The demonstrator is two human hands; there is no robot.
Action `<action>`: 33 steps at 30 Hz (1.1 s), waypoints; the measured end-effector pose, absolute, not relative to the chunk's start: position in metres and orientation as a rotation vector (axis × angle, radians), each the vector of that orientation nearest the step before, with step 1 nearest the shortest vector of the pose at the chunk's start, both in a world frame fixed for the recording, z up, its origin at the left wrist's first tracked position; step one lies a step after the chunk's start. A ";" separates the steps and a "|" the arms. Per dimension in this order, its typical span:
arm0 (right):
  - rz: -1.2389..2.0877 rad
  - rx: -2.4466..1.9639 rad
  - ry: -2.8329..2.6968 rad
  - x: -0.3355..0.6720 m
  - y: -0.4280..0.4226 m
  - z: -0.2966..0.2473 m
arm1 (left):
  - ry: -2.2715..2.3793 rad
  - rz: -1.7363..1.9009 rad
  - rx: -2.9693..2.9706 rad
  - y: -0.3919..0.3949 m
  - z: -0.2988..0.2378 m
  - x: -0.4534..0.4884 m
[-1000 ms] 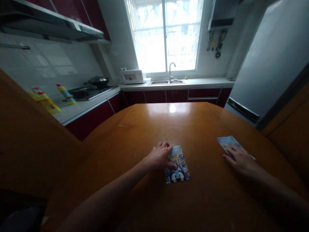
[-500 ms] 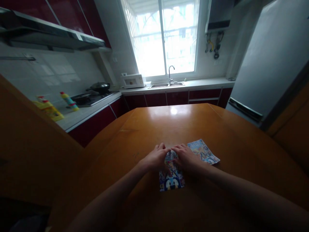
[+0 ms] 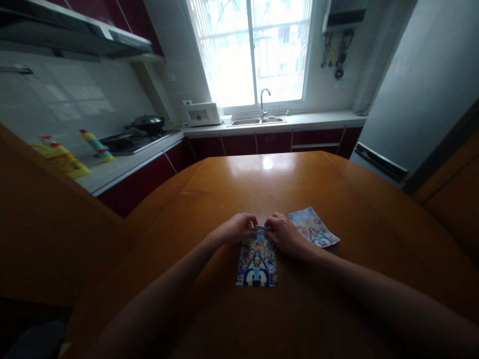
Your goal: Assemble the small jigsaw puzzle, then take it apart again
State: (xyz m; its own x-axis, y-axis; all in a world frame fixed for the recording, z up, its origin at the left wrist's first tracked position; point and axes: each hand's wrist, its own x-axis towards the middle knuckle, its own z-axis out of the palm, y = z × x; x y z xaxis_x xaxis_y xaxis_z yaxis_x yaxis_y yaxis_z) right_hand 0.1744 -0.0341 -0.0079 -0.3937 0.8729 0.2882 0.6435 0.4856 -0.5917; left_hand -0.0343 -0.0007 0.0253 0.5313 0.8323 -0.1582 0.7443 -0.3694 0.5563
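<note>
A flat, colourful cartoon-printed packet [image 3: 258, 257] with a blue dog face at its near end lies on the wooden table in front of me. My left hand [image 3: 239, 228] pinches its far left corner between thumb and fingers. At the far right corner, my right hand [image 3: 283, 233] grips the same edge with bent fingers. A small stretch of the far edge shows between both hands. Just beyond my right hand lies a second similar printed packet [image 3: 314, 228], slightly turned and partly covered by that hand. Whether these are sheets or sealed packets I cannot tell.
The wooden table [image 3: 209, 199] has rounded ends. Behind it runs a counter with a sink [image 3: 243, 122], a tap and a white microwave [image 3: 202, 114]. A stove with a pan [image 3: 147, 124] and yellow bottles [image 3: 65, 159] are at left; a fridge [image 3: 404, 89] stands right.
My hands have moved apart to the packet's two far corners, uncovering more of its print. The packet now lies straighter. The camera view has tilted slightly down.
</note>
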 end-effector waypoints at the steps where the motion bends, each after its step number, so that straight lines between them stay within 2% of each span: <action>1: 0.521 -1.227 -2.137 0.174 -0.034 -0.008 | 1.242 0.200 2.218 0.000 0.026 -0.035; 13: 0.704 -1.013 -1.933 0.175 -0.032 -0.012 | 0.932 0.455 2.061 0.003 0.033 -0.031; 25: 0.738 -1.025 -1.797 0.176 -0.030 -0.013 | 0.918 0.873 1.924 0.011 0.000 -0.025; 33: 0.818 -1.044 -1.708 0.175 -0.026 -0.018 | 0.899 0.896 1.641 0.008 -0.005 -0.022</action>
State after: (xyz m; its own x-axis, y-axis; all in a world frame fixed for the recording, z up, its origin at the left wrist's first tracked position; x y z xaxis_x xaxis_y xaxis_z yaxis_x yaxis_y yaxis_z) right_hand 0.1749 -0.0258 -0.0178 -0.1946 0.9080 0.3711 0.2798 0.4140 -0.8662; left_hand -0.0215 0.0077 -0.0046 0.4451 0.8864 0.1273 0.1300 -0.2046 0.9702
